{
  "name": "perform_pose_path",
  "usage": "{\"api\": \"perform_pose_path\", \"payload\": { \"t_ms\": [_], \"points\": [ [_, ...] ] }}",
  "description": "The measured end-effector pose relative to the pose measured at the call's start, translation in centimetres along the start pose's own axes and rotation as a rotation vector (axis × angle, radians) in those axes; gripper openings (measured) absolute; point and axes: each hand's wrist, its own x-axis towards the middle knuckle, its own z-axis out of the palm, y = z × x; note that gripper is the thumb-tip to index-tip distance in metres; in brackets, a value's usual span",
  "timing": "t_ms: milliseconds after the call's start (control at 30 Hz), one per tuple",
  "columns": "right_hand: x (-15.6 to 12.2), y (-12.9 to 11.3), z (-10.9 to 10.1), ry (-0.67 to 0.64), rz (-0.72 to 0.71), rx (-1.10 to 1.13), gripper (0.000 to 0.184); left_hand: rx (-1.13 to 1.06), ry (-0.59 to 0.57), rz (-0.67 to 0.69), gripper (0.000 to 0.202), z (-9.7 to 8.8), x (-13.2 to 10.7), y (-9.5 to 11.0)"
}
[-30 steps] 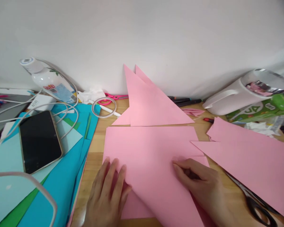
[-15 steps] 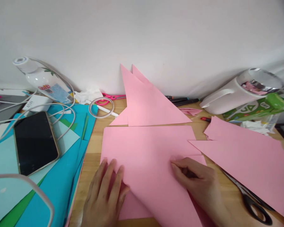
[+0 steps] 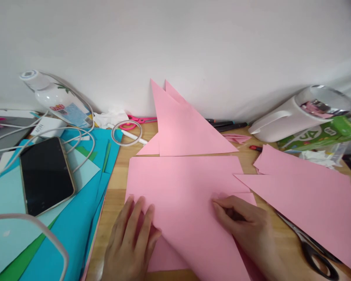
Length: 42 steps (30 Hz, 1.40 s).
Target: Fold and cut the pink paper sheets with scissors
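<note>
A pink sheet of paper (image 3: pixel 181 187) lies on the wooden desk in front of me, with its near part folded over and bent up. My left hand (image 3: pixel 133 236) rests at its left edge, fingers spread and pressing down. At the right side of the same sheet, my right hand (image 3: pixel 244 224) has its fingers curled, thumb and forefinger together in a pinch at the paper's surface. Another pink sheet (image 3: pixel 175 255) shows under the curved fold. Just behind, folded pink triangles (image 3: pixel 184 125) lean against the wall.
Blue and green sheets (image 3: pixel 76 230) lie left under a phone (image 3: pixel 46 175) and cable. A tape roll (image 3: pixel 126 132), pink scissors (image 3: pixel 143 119) and pens (image 3: pixel 231 125) line the wall. Right are pink sheets (image 3: pixel 307 195), black scissors (image 3: pixel 316 257) and a tipped white mug (image 3: pixel 277 121).
The whole view has shifted very slightly to the left, so everything appears a little further right. Both hands keep their places on the pink paper.
</note>
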Motion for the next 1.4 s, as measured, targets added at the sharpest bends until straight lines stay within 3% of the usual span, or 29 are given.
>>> {"api": "perform_pose_path", "payload": {
  "t_ms": [367, 733, 1033, 1400],
  "points": [
    [0.28, -0.09, -0.07, 0.016, -0.024, -0.017, 0.02, 0.019, -0.007, 0.01, 0.037, -0.11, 0.14, 0.05],
    [-0.04, -0.31, 0.18, 0.028, 0.072, 0.043, 0.02, 0.024, 0.013, 0.002, 0.037, -0.2, 0.43, 0.18],
    [-0.07, -0.07, 0.22, 0.027, 0.061, 0.042, 0.021, 0.051, 0.012, -0.001, 0.036, -0.09, 0.32, 0.18],
    [-0.15, -0.17, 0.29, 0.027, 0.067, 0.035, 0.021, 0.119, -0.016, 0.062, 0.035, -0.1, 0.86, 0.26]
  ]
}}
